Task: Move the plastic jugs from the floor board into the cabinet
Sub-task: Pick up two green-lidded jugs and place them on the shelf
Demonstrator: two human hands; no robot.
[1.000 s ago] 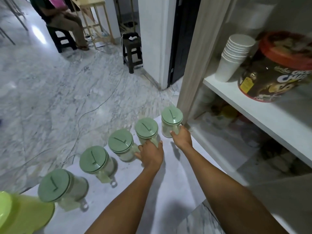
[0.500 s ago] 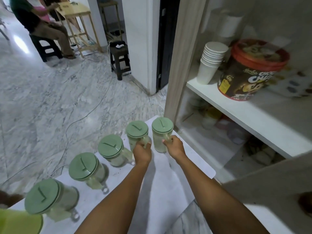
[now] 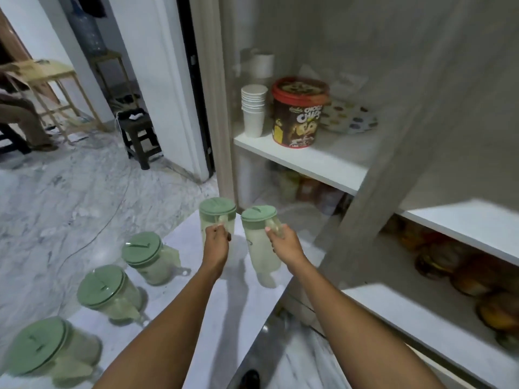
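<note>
My left hand (image 3: 216,242) grips the handle of a clear plastic jug with a green lid (image 3: 216,213), held above the white floor board (image 3: 224,318). My right hand (image 3: 283,242) holds a second green-lidded jug (image 3: 259,240) by its handle, tilted, just in front of the open cabinet (image 3: 306,161). Three more jugs stand in a row on the board: one at middle left (image 3: 146,255), one lower (image 3: 105,290), one at the bottom left corner (image 3: 39,349).
The cabinet's upper shelf holds a stack of white cups (image 3: 253,110), a brown cereal tub (image 3: 299,112) and a patterned plate (image 3: 348,117). Lower shelves hold blurred jars and round orange things. A dark stool (image 3: 139,133), a floor cable and a seated person (image 3: 19,119) are at left.
Both hands have lifted their jugs off the board and carried them up and right toward the cabinet. The view has turned toward the shelves.
</note>
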